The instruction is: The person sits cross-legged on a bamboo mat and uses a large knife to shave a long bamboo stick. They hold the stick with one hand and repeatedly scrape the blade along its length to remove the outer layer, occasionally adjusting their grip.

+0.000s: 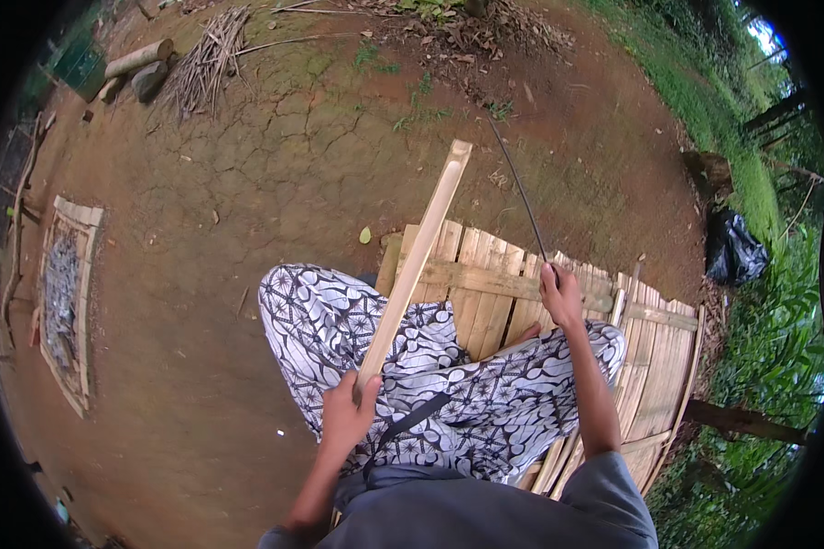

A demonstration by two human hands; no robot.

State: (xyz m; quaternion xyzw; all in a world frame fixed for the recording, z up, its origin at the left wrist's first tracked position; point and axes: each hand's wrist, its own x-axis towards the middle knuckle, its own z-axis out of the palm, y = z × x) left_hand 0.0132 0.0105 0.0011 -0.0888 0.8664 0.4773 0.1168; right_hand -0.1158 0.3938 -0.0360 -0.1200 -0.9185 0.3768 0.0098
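Observation:
My left hand [350, 408] is closed round the lower end of a split bamboo strip [414, 270]. The pale strip slants up and away over my lap, its inner face showing and a node near the far end. In my closed right hand [560, 291] is a long, thin, dark tool [522, 189], pointing away over the ground. It looks like a blade seen edge-on, but I cannot tell for sure. Strip and tool are apart. Under both arms lie my crossed legs in black-and-white patterned trousers [449, 389].
I sit on a bamboo slat platform [485, 279] that stretches to the right. A bamboo-framed ash bed [90, 302] lies on the left. Far off are a bundle of sticks [212, 64], a log [139, 58] and a dry leaf pile [494, 32]. A black plastic bag [735, 247] sits at right.

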